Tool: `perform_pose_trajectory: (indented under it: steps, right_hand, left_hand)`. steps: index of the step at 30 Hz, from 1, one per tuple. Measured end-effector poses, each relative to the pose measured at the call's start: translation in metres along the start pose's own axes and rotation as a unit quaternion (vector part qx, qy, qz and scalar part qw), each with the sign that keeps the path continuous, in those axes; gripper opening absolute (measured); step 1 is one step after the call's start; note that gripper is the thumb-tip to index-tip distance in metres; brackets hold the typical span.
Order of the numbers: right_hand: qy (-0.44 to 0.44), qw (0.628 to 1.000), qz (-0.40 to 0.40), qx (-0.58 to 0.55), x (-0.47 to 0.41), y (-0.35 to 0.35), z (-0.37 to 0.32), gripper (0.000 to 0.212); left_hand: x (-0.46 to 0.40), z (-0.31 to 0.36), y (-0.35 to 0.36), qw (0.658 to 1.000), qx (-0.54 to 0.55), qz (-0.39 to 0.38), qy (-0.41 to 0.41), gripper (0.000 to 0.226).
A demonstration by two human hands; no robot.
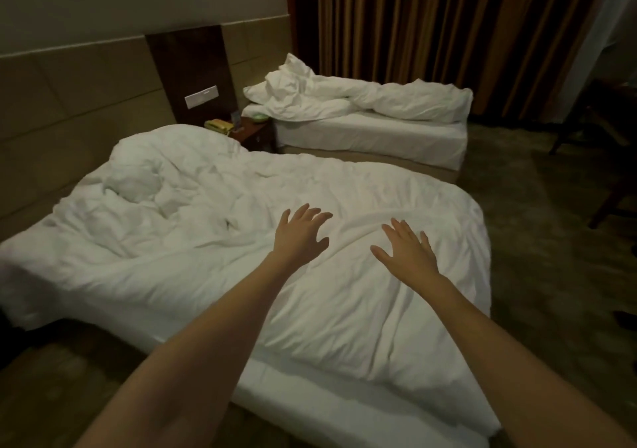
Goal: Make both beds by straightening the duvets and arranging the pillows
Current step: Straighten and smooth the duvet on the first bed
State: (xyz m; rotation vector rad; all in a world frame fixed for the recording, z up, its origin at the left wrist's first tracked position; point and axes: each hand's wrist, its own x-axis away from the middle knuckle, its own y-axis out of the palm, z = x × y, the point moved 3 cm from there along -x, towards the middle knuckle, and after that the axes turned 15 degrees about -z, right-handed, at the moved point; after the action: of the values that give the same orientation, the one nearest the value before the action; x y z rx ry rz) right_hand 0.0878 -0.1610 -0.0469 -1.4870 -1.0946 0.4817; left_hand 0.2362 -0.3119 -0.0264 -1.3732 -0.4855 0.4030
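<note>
Over near duvet (206, 241) (rumpled) | left hand (301, 237), right hand (408, 251): fingers spread wide, holding nothing

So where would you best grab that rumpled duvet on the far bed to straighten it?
Probably the far duvet by its loose corner nearest the curtain, coming from the foot of the bed: it lies bunched toward the head, leaving bare sheet to pull it over.

No writing can be read anywhere: the pale plate (201, 96) on the dark wooden wall panel (193, 68) and the small card (235, 117) standing on the nightstand (256, 134) are both too blurred to make out.
</note>
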Motion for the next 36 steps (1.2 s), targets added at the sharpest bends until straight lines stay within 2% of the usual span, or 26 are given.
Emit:
perform_pose_trajectory:
  steps: [6, 12, 17, 22, 26, 29, 33, 36]
  right_hand:
    - [0.017, 1.0, -0.003, -0.015, -0.015, 0.039, -0.047, 0.063]
    - [0.084, 0.996, -0.03, -0.027, -0.015, 0.127, -0.042, 0.064]
    - [0.161, 0.982, -0.091, -0.033, 0.013, 0.204, 0.014, 0.066]
    - [0.205, 0.971, -0.122, -0.021, 0.03, 0.255, 0.078, 0.067]
    - [0.19, 0.973, -0.131, -0.005, 0.028, 0.286, 0.125, 0.075]
    - [0.162, 0.976, -0.144, -0.013, 0.024, 0.306, 0.156, 0.086]
    - [0.137, 0.979, -0.149, 0.01, 0.014, 0.337, 0.187, 0.097]
    - [0.11, 0.983, -0.138, 0.042, 0.009, 0.352, 0.202, 0.095]
  left_hand:
    - [0.008, -0.056, 0.014, 1.0, 0.0, -0.005, 0.03, 0.054]
    - [0.011, -0.079, 0.086, 0.989, -0.018, -0.082, 0.118, 0.056]
    - [0.011, -0.049, 0.176, 0.971, -0.03, -0.162, 0.175, 0.058]
    - [0.001, 0.015, 0.259, 0.955, -0.006, -0.192, 0.224, 0.06]
    - [-0.014, 0.055, 0.312, 0.948, -0.016, -0.206, 0.241, 0.064]
    - [-0.028, 0.069, 0.342, 0.945, -0.027, -0.192, 0.263, 0.077]
    - [-0.041, 0.061, 0.378, 0.944, -0.083, -0.178, 0.264, 0.102]
    - [-0.047, 0.046, 0.39, 0.944, -0.104, -0.164, 0.268, 0.101]
